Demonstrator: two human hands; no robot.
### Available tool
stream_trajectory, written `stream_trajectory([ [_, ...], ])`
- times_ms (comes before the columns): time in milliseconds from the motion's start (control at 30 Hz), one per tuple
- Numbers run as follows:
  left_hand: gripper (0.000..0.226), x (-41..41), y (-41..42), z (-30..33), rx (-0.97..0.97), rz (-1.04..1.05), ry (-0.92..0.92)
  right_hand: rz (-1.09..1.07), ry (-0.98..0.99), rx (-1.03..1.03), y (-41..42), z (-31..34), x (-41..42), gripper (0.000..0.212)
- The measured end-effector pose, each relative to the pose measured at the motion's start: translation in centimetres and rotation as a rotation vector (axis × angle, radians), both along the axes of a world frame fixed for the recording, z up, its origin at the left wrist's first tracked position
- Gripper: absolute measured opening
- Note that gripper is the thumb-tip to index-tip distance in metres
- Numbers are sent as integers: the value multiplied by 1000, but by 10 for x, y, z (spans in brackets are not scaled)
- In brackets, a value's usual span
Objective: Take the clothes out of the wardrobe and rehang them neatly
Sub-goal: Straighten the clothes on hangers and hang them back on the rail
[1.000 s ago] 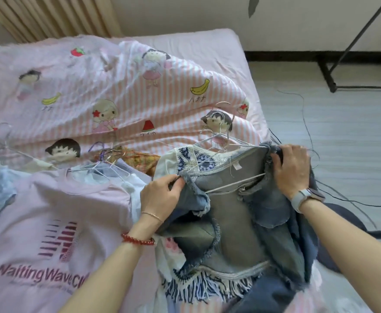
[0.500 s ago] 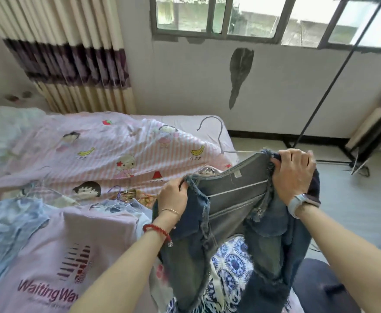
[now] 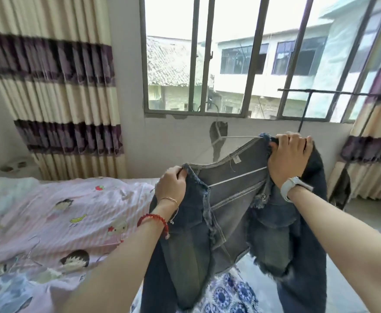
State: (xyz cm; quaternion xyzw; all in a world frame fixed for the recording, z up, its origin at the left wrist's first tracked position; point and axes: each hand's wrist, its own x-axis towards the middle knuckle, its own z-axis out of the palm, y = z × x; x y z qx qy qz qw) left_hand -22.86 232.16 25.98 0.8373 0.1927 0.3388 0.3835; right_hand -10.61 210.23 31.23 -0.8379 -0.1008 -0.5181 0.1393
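- The bed [image 3: 49,213], pink striped with cartoon figures, is seen at lower left; a rack bar [image 3: 320,92] crosses the window at far right.
- The denim jacket [image 3: 230,199] has been lifted off the bed and is now held up, spread on a wire hanger [image 3: 236,176].
- The left hand [image 3: 172,187] is closed on its left shoulder, the right hand [image 3: 289,158] on its right.
- Hanging on the bar is judged next.

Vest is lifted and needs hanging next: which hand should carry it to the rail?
Right, probably. The right hand grips the vest at the hanger's upper end, nearest the rail. The left hand grips the lower shoulder, farther away.
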Motion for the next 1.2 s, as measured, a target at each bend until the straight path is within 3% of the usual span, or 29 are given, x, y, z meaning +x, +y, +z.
stream_trajectory([
  [133,30,0,14,81,101,50,-169,7,-100,122,12,73,-2,43],
  [300,29,-33,51,146,337,254,-313,131,-142,237,50,102,-15,29],
  [433,24,-96,86,145,447,417,-360,339,-137,136,96,86,-39,37],
  [600,25,-205,98,94,521,638,-361,742,-193,36,153,46,-87,30],
  [800,28,-331,87,9,297,822,-98,1158,-51,-107,202,-17,-176,28],
  [933,19,-415,47,-61,127,888,109,1347,88,-281,215,-67,-234,31],
  [1033,28,-471,12,-102,-46,883,228,1518,254,-432,223,-99,-276,37],
  [1200,32,-540,-59,-132,-152,1031,334,1772,371,-732,235,-127,-346,25],
])
